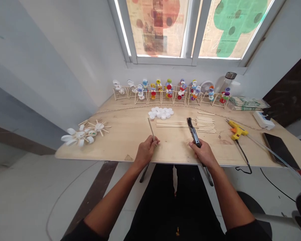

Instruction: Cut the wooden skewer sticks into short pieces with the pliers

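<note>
Pinched in my left hand (145, 151) is a thin wooden stick (151, 129), its tip pointing up and away from me. My right hand (205, 152) is wrapped round the handle of a dark metal cutting tool, perhaps pliers (193, 132), whose head points toward the window. The two hands are apart above the front of the wooden table (130, 140). Beyond them lie a group of white bottle caps (163, 113), several long thin sticks (172, 124) and a pile of shorter sticks (205, 124).
Small stick frames with coloured caps (169, 92) line the back. White cap wheels (80, 135) lie at the left. A yellow glue gun (238, 130), a phone (278, 149), a power adapter (264, 119), bagged sticks (248, 103) and a bottle (227, 83) are at the right.
</note>
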A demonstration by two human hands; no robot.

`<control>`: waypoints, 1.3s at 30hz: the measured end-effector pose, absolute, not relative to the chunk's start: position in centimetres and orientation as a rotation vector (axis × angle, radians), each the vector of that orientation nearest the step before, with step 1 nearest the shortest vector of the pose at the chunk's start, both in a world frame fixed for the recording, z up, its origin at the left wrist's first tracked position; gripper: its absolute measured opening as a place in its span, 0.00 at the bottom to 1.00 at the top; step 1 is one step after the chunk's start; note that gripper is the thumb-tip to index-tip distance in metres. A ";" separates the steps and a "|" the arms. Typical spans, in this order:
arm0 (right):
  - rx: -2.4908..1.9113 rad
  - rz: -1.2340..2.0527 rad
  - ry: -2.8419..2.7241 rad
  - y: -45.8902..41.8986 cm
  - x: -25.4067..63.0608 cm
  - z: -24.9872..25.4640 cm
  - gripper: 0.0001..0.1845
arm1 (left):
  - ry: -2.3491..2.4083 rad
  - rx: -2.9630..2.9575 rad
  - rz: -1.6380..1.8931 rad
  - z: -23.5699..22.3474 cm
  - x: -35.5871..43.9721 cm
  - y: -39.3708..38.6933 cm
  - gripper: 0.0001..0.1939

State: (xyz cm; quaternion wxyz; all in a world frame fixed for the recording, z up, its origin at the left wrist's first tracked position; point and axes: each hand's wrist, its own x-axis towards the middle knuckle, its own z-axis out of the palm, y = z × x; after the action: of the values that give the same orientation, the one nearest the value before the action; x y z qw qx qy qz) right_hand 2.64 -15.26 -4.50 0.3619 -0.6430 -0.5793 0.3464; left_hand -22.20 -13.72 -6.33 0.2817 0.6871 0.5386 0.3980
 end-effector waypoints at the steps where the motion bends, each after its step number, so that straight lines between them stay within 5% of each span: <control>1: -1.652 0.895 -1.490 -15.3 2.7 -4.5 0.14 | 1.473 1.871 1.038 -6.1 -22.2 -13.7 0.08; 39: -1.718 0.874 -1.601 -15.1 2.5 -4.2 0.14 | 1.623 2.086 0.854 -5.4 -22.6 -13.3 0.06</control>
State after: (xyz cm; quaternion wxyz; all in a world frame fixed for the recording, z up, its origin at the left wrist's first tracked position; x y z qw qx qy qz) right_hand 2.48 -15.11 -4.23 0.3126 -0.6512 -0.6069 0.3314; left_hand -22.58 -13.34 -5.39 0.1813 0.7386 0.5746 0.3024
